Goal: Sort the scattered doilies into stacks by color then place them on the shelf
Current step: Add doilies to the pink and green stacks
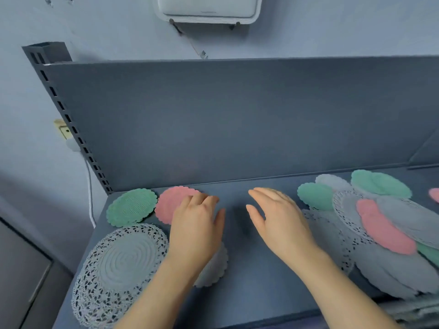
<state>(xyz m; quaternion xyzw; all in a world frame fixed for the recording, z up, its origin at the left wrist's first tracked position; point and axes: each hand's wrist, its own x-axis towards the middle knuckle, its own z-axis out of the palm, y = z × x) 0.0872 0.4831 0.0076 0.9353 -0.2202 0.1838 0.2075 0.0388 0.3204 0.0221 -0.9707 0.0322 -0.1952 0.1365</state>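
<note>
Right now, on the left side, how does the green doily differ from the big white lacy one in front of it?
The green doily is mint; the white lacy doily is pale grey-white. The green one is smaller, the white one clearly wider. The green one's rim is solid and scalloped; the white one's is openwork lace, with more layers showing beneath. Both are round and lie flat on the dark shelf.

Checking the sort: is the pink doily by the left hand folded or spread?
Spread: the pink doily lies flat on the shelf, scalloped round edge showing, partly under the left hand.
</note>
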